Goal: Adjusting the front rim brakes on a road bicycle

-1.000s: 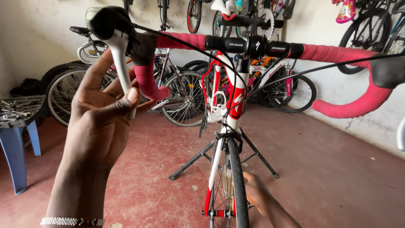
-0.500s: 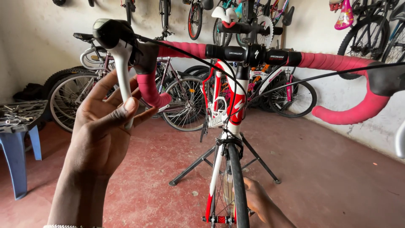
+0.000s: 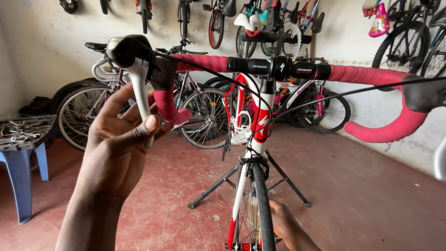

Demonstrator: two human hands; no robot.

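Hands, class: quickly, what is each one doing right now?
Left hand: fingers closed on the brake lever.
Right hand: low beside the front wheel; grip cannot be told.

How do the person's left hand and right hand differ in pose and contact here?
The left hand is raised, fingers curled round the white brake lever; the right hand is low beside the front wheel. The left hand shows fully; the right hand is cut by the frame edge. Both are bare.

A black folding stand (image 3: pixel 278 183) and parked bicycles (image 3: pixel 204 116) rest on the red floor (image 3: pixel 371 204).
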